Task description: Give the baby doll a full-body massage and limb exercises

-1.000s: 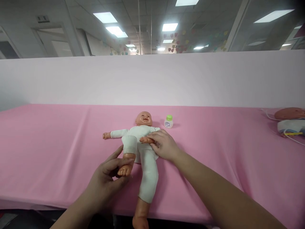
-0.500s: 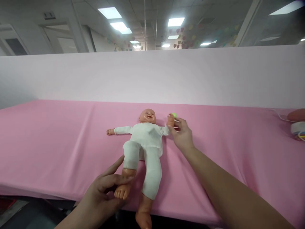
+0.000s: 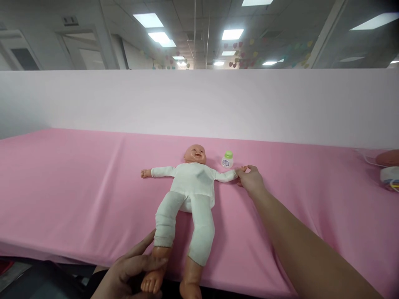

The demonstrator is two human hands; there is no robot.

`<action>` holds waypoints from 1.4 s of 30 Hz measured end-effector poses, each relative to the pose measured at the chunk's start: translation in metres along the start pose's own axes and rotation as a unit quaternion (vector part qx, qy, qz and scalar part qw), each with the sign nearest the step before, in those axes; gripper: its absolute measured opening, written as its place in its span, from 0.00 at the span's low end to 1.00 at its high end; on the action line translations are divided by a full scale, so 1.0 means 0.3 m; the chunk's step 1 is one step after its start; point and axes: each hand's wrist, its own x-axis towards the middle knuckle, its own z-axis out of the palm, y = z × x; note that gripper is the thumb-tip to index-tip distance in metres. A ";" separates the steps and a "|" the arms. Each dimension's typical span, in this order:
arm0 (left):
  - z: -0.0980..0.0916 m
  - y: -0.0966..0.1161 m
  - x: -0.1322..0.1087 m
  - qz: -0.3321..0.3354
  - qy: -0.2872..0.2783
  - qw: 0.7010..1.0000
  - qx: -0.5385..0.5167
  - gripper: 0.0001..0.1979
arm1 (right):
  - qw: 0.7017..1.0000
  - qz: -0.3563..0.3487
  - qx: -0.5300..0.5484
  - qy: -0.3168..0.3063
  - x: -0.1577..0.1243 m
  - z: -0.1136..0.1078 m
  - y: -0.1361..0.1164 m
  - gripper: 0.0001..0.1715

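Head view. A doll (image 3: 193,187) in white clothes lies face up on the pink-covered worktop (image 3: 62,187), arms spread wide, head toward the white partition (image 3: 199,104). Its feet reach past the near edge.

The left hand (image 3: 131,274) has its grip closed round one doll foot (image 3: 152,280), thumb on top of the ankle. The right hand (image 3: 251,179), at full reach, pinches the doll's hand (image 3: 241,169) between its fingertips.

Hazards, as judged:
- **Sliding off:** the doll is held at two opposite ends, with its legs overhanging the edge. A pull from the left grip could drag it off the worktop. It could also ruck the cloth beneath it.
- **Strain:** drawing arm and leg apart at once could load the soft body where the limbs join it.
- **Knocked bottle:** a small bottle (image 3: 227,160) with a green cap stands upright just beside the doll's outstretched arm and near the right hand. A sideways sweep of either could topple it.
- **Right edge:** the cabled items (image 3: 389,170) lie well apart and seem at little risk.

Writing: the bottle's white label bears dark print too small to read. A sign (image 3: 70,20) over the far doorway is likewise illegible. No brand name shows on the doll or its clothes.
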 end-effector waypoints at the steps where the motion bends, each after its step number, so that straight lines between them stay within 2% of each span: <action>1: 0.000 0.006 0.003 0.005 -0.001 1.000 0.001 0.18 | 1.000 0.013 0.016 -0.003 -0.011 -0.011 -0.021 0.43; 4: 0.004 0.030 0.015 0.014 0.002 1.000 -0.001 0.17 | 0.998 0.005 0.056 0.029 -0.066 -0.050 -0.109 0.45; 6: 0.012 0.050 0.031 0.015 0.002 1.000 -0.009 0.17 | 0.994 -0.069 0.055 0.064 -0.117 -0.068 -0.172 0.43; 8: 0.025 0.074 0.056 0.018 -0.005 1.000 -0.019 0.16 | 0.984 -0.150 0.070 0.069 -0.171 -0.070 -0.225 0.39; 10: 0.040 0.101 0.091 0.024 -0.009 1.000 -0.018 0.15 | 0.970 -0.232 0.065 0.037 -0.219 -0.055 -0.259 0.33; 13: 0.056 0.141 0.154 0.040 0.014 0.999 0.003 0.15 | 0.944 -0.329 -0.011 -0.023 -0.264 -0.018 -0.282 0.24; 17: 0.064 0.185 0.246 0.064 0.055 0.996 0.030 0.15 | 0.889 -0.442 -0.090 -0.075 -0.282 0.022 -0.290 0.21; 20: 0.070 0.206 0.310 0.063 0.064 0.996 0.024 0.16 | 0.850 -0.501 -0.111 -0.121 -0.285 0.041 -0.293 0.21; 23: 0.078 0.215 0.361 0.057 0.072 0.996 -0.014 0.17 | 0.833 -0.521 -0.123 -0.143 -0.290 0.057 -0.296 0.20; 27: 0.083 0.218 0.382 0.052 0.067 0.996 -0.021 0.17 | 0.848 -0.501 -0.103 -0.141 -0.295 0.064 -0.295 0.20; 30: 0.075 0.221 0.349 0.052 0.069 0.996 0.020 0.19 | 0.886 -0.444 -0.067 -0.116 -0.280 0.038 -0.285 0.18; 33: 0.053 0.216 0.278 0.058 0.051 0.996 0.045 0.18 | 0.943 -0.329 -0.021 -0.052 -0.236 -0.013 -0.260 0.23; 36: 0.028 0.181 0.186 0.073 0.041 0.995 0.053 0.18 | 0.982 -0.186 0.013 0.001 -0.167 -0.064 -0.216 0.37; 39: 0.016 0.117 0.099 0.087 0.059 0.992 0.072 0.17 | 0.999 -0.049 -0.006 0.017 -0.093 -0.090 -0.160 0.47; 42: 0.017 0.059 0.036 0.110 0.098 0.983 0.113 0.18 | 0.998 0.052 -0.030 -0.006 -0.037 -0.095 -0.105 0.49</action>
